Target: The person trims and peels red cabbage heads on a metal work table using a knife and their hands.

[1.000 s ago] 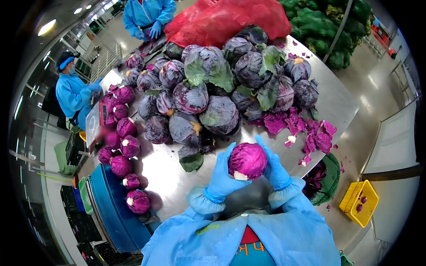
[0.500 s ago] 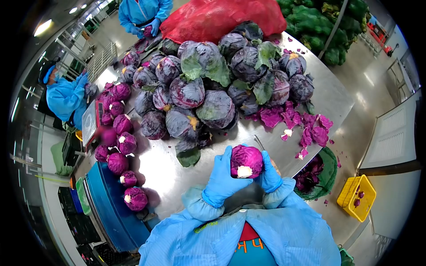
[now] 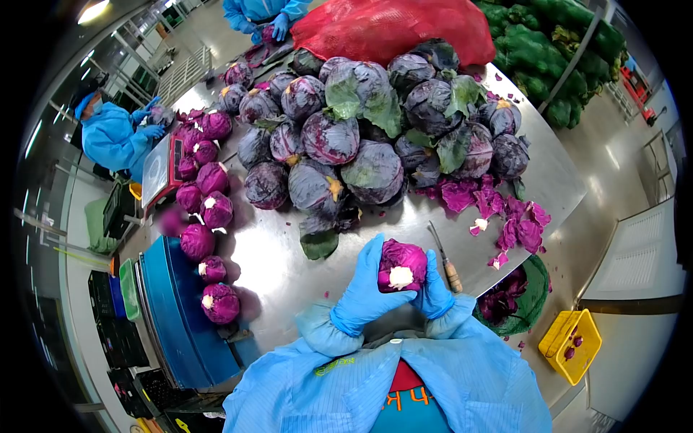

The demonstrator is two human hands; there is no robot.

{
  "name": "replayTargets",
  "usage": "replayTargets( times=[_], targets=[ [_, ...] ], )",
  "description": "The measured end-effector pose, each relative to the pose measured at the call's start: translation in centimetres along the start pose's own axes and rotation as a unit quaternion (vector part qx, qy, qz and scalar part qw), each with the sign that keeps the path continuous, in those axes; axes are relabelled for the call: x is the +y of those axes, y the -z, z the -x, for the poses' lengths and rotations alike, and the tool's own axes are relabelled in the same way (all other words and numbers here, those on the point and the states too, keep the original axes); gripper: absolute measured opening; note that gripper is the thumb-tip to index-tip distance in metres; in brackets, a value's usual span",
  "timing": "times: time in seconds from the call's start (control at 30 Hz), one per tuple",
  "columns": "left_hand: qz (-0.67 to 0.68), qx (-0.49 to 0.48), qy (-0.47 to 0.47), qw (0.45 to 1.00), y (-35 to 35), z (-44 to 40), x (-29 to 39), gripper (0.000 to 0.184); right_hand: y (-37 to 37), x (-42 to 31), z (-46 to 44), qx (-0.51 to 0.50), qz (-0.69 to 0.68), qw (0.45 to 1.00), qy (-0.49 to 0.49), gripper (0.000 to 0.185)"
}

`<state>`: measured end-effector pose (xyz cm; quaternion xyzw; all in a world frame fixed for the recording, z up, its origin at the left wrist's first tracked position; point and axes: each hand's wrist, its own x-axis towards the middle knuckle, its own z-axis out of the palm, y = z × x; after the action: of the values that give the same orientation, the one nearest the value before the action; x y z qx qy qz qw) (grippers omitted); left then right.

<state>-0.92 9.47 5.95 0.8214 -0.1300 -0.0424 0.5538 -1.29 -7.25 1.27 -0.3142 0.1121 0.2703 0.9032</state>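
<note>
1. Purple and glossy, the peeled cabbage (image 3: 403, 265) was at the near middle, between the person's two gloved hands, by the near edge of the steel table (image 3: 289, 289).
2. The left hand (image 3: 359, 289) was cupped around its left side, thumb and fingers spread; the right hand (image 3: 435, 292) pressed bent fingers to its right side. Fingertips behind the cabbage could not be seen.
3. A second earlier the pale cut stem (image 3: 401, 278) had shown low on the left; now it faced the wearer, near the middle.
4. The right hand's fingers, straighter and more upright before, had curled lower.
5. The knife (image 3: 448, 264), out of sight a second earlier and then partly covered, now lay in full view on the table, wooden handle toward the near side, just right of the right hand.
6. The heap of dark cabbages (image 3: 330, 137) and the loose purple leaves (image 3: 520, 224) on the right kept their arrangement.
7. At far left, a co-worker (image 3: 115, 137) now had both gloved hands at a dark cabbage.
8. Orange letters (image 3: 410, 397) on the wearer's shirt were upside down and partly covered, so the word could not be read. Yellow-green embroidery (image 3: 334, 368) on the blue jacket (image 3: 303, 393) was too small to read.
</note>
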Motion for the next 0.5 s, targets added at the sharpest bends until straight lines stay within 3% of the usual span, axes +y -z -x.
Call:
replayTargets(
  times=[0.07, 0.17, 0.2, 0.3, 0.33, 0.43, 0.47, 0.5],
  targets=[
    [0.044, 0.040, 0.019, 0.998, -0.9, 0.7, -1.1, 0.114, 1.3, 0.2, 0.1, 0.013, 0.037, 0.999, -0.006, 0.072],
    [0.026, 0.058, 0.020, 0.998, -1.4, 1.2, -0.7, 0.112, 0.5, -3.5, 1.0, 0.042, 0.250, 0.967, 0.029, 0.067],
    [0.005, 0.058, 0.009, 0.998, -1.6, 1.3, -0.6, 0.111, 0.2, -4.4, 1.3, 0.073, 0.200, 0.976, 0.034, 0.062],
    [-0.036, 0.051, -0.012, 0.998, -2.0, 1.0, -0.4, 0.110, -0.4, -5.3, 2.3, 0.019, 0.221, 0.974, 0.054, 0.063],
    [-0.036, 0.046, -0.011, 0.998, -2.1, 0.9, -0.2, 0.110, 0.6, -4.4, 1.8, -0.002, 0.308, 0.947, 0.091, 0.064],
    [-0.040, 0.038, -0.018, 0.998, -2.4, 0.5, 0.0, 0.109, -0.2, -4.2, 2.2, 0.051, 0.291, 0.951, 0.094, 0.059],
    [-0.044, 0.034, -0.023, 0.998, -2.5, 0.5, 0.1, 0.108, -0.5, -4.0, 2.1, 0.080, 0.263, 0.955, 0.115, 0.041],
    [-0.049, 0.030, -0.028, 0.998, -2.4, 0.5, 0.2, 0.108, 0.1, -3.6, 1.8, 0.095, 0.243, 0.956, 0.131, 0.036]
  ],
)
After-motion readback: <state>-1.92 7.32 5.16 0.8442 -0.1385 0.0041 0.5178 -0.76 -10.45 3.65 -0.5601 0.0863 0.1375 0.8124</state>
